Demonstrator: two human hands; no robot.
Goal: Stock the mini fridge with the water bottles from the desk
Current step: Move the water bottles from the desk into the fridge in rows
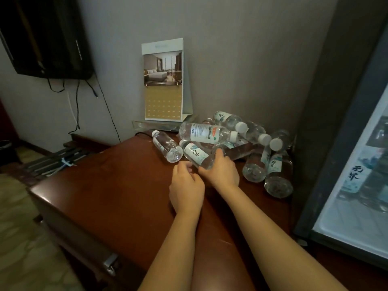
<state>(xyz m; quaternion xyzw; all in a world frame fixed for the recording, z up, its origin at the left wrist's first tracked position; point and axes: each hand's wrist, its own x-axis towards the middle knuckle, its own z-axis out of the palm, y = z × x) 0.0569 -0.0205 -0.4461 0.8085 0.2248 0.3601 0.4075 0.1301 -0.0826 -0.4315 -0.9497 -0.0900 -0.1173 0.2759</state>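
Nearest, the left hand [186, 185] hovers over the desk [105, 185] with fingers loosely curled at the base of a lying water bottle [196, 154]; whether they touch it is unclear. The right hand [220, 171] grips that bottle around its middle, hiding its neck. Behind lies a heap of bottles [252, 141] (overlapping, so hard to count). At right, the mini fridge [315, 143] is cut off, its contents blurred. Farther back stands a calendar [163, 80].
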